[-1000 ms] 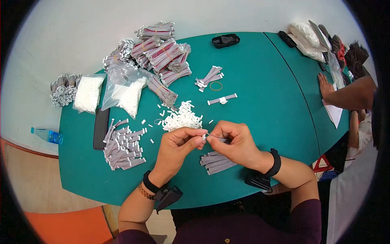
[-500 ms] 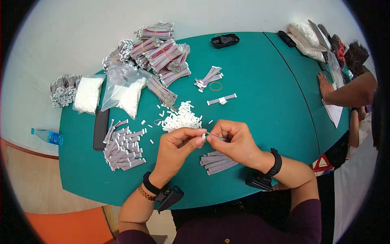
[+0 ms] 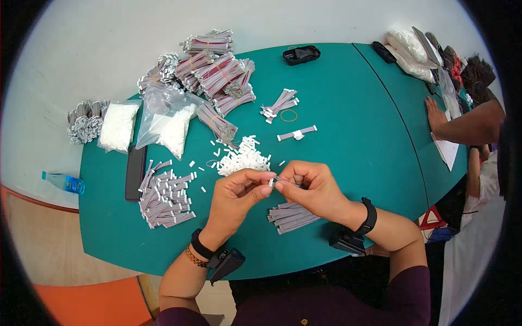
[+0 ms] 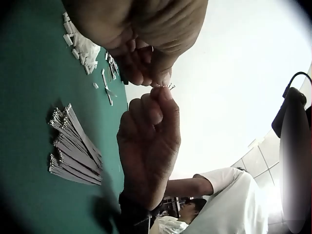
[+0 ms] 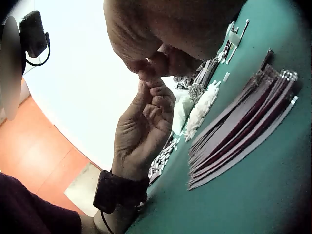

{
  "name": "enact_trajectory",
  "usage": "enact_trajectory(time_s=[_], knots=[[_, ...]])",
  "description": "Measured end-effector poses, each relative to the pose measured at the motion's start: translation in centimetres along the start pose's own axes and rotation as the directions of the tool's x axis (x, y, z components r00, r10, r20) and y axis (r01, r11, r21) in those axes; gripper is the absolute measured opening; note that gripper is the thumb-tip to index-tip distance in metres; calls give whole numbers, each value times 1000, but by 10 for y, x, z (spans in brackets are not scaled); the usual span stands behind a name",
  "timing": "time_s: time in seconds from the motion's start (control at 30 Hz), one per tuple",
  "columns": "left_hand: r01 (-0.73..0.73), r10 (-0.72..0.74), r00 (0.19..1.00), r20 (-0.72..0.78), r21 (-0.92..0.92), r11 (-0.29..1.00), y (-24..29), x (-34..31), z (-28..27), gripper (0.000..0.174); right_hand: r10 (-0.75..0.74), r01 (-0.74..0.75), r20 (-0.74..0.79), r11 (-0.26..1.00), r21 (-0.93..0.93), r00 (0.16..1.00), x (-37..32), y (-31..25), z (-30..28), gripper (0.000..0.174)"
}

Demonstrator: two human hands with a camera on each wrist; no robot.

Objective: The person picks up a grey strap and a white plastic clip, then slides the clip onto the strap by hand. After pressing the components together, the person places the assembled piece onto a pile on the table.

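Observation:
In the head view, my left hand (image 3: 234, 198) pinches a small white connector (image 3: 271, 183) between thumb and index finger. Opposite it, my right hand (image 3: 318, 190) grips a grey ribbon cable (image 3: 279, 178), whose end meets the connector at the fingertips. Most of that cable is hidden behind the right fingers. Both wrist views show the two hands tip to tip above the table. Below the right hand lies a stack of grey ribbon cables (image 3: 291, 218). Just beyond the left fingers is a heap of loose white connectors (image 3: 244, 157).
Cables with white ends (image 3: 166, 198) lie in a pile at left, beside a black phone (image 3: 135, 173). Behind are bags of white parts (image 3: 118, 125) and banded cable bundles (image 3: 217, 73). A single cable (image 3: 297, 133) and a rubber band (image 3: 289, 115) lie farther back. Another person's arm (image 3: 467, 125) rests at right.
Both hands stay almost in place, fingertips together. The white connector shifts very slightly to the left between the fingers.

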State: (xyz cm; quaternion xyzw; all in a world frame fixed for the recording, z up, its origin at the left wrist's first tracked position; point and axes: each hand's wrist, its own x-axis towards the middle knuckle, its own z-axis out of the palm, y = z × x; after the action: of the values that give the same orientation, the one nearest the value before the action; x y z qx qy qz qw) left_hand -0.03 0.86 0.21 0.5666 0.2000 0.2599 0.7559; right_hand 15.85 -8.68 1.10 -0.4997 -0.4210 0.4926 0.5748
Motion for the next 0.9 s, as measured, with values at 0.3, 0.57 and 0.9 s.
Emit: enact_trajectory(time_s=[0.3,0.57,0.9], knots=[[-46,46,998,32,2,999,-3,1,0,19,39,-37,118,999,-20,992,-2,-3,-2,15],[-63,63,995,71,-9,998,-5,1,-2,19,25,-28,137,999,20,990,-4,-5,0,16],[44,-44,999,5,-87,995,-2,2,-2,17,69,-70,108,998,-1,992,2,-6,-3,16]])
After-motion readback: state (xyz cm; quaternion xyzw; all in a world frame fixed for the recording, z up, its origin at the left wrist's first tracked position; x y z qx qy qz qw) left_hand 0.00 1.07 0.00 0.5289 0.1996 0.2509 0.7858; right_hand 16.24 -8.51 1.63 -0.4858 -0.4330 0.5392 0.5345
